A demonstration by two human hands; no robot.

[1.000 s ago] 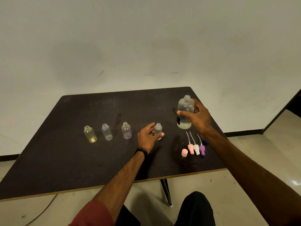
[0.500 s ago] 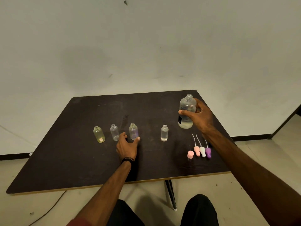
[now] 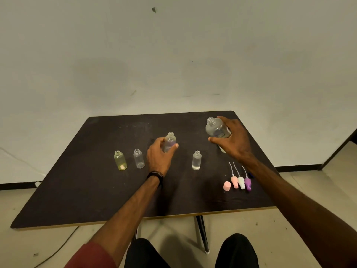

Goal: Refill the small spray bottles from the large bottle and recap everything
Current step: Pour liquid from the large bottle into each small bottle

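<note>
The purple bottle [image 3: 170, 142] is off the desk [image 3: 92, 190] now, raised in the left hand [image 3: 158, 154]; half a second ago it stood third in the row and the hand was only reaching for it. That grip is closed round the body, thumb on the right side, fingers behind, neck uncapped and upright. The big bottle [image 3: 216, 130], also uncapped, has left the desk too and leans its mouth left toward the small one; earlier it stood upright. The right hand [image 3: 232, 143] wraps its lower half, thumb across the front.

So the pour for this bottle looks about to start: the two mouths are apart and no liquid is visible passing between them.

The clear bottle [image 3: 196, 161] between the hands, released a second ago, stands with liquid in its base, probably filled already. The yellow bottle [image 3: 120, 160] and a second clear one [image 3: 138, 159] wait at left. The spray tops [image 3: 240, 181] and pink cap [image 3: 227, 186] lie near the right forearm, none fitted, so all recapping remains.
</note>
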